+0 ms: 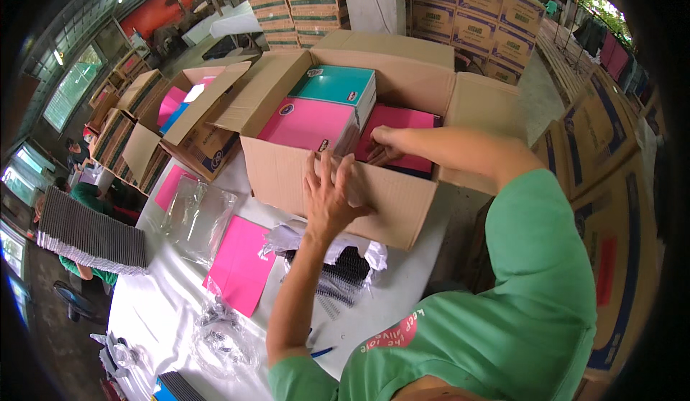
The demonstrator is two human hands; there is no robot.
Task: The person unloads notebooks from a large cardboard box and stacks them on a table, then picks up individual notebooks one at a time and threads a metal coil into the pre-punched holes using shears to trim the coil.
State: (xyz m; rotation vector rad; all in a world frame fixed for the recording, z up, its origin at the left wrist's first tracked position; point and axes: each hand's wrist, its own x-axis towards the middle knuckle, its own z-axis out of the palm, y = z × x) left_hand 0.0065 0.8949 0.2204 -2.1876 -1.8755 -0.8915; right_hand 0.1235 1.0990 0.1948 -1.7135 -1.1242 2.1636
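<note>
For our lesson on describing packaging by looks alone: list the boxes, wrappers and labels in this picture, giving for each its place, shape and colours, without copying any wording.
Open carton: centre of table, brown cardboard, flaps out; left hand on its front wall, right hand inside.
Second open carton: left behind it, brown with blue print.
Stacked cartons: at the back, brown, blue and yellow labels.
Clear plastic wrappers: left on the white table, crumpled.
Notebook labels: small round, on pink cover.

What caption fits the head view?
Both hands, left and right, reach into a cardboard box of pink notebooks.
</note>
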